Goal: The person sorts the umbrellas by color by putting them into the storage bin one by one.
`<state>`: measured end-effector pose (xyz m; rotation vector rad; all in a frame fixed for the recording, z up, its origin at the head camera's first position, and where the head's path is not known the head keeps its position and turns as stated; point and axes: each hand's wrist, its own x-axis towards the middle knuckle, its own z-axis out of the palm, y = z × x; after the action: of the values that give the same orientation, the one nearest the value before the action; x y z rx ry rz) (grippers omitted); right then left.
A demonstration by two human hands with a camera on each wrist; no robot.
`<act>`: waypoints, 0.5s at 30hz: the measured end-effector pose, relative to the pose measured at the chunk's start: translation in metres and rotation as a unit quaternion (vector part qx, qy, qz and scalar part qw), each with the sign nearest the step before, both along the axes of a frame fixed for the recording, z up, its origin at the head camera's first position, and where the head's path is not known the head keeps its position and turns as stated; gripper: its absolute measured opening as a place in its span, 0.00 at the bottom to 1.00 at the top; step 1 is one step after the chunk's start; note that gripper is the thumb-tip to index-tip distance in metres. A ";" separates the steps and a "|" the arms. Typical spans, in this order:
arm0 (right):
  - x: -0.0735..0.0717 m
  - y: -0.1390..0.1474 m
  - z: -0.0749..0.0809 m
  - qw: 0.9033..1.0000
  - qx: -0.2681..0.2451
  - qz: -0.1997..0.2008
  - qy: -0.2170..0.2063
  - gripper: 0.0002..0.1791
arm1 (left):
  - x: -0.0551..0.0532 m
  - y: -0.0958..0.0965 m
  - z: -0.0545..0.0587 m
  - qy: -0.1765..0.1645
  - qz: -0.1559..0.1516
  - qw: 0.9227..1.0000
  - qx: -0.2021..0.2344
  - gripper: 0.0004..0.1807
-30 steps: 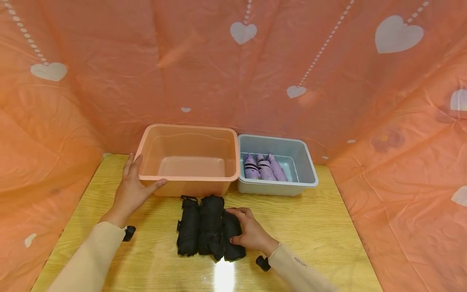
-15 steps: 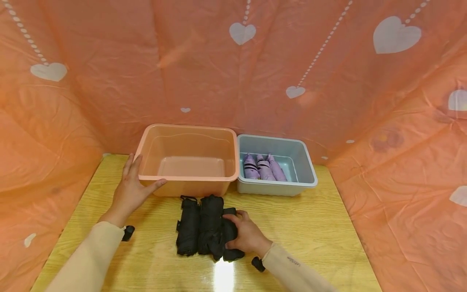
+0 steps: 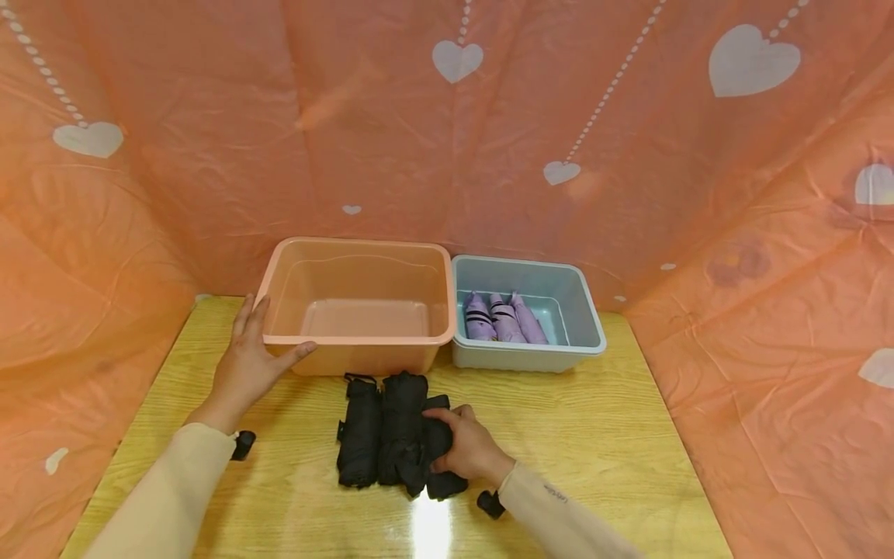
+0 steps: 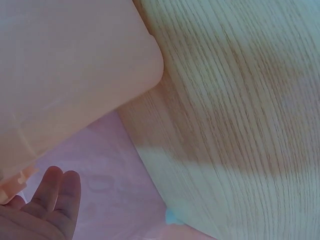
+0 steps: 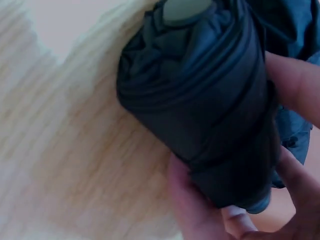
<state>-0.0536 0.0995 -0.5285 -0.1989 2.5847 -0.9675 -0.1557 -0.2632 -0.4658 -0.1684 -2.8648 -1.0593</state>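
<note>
On the table lie three black folded umbrellas side by side: a left one, a middle one and a right one. My right hand holds the right umbrella round its middle, thumb and fingers on opposite sides. In the right wrist view this rolled umbrella shows its round end, with the hand at its lower part. My left hand rests at the front left corner of the orange tub, fingers extended. The left wrist view shows the tub's outer wall above straight fingers.
A grey-blue bin stands right of the orange tub and holds three purple folded umbrellas. Both containers stand at the back of the wooden table. Orange sheeting with white hearts hangs behind and at the sides.
The right hand has shifted slightly left and closed round the right umbrella, whose top end shows more. The left hand has stayed at the tub corner.
</note>
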 end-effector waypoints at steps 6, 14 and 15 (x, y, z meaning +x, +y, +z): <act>0.001 0.005 -0.004 0.998 -0.057 -0.019 -0.014 0.47 | 0.000 0.000 0.001 0.001 0.001 1.000 -0.003 0.64; 0.005 0.021 -0.004 0.985 -0.164 -0.027 -0.044 0.44 | 0.001 0.000 0.003 -0.007 0.001 1.000 -0.009 0.65; 0.005 0.023 -0.004 0.982 -0.180 -0.028 -0.053 0.44 | 0.001 0.000 0.003 -0.007 0.002 1.000 -0.010 0.65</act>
<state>-0.0487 0.1225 -0.5324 -0.1654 2.3126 -1.4239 -0.1550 -0.2633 -0.4629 -0.1587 -2.8880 -1.0347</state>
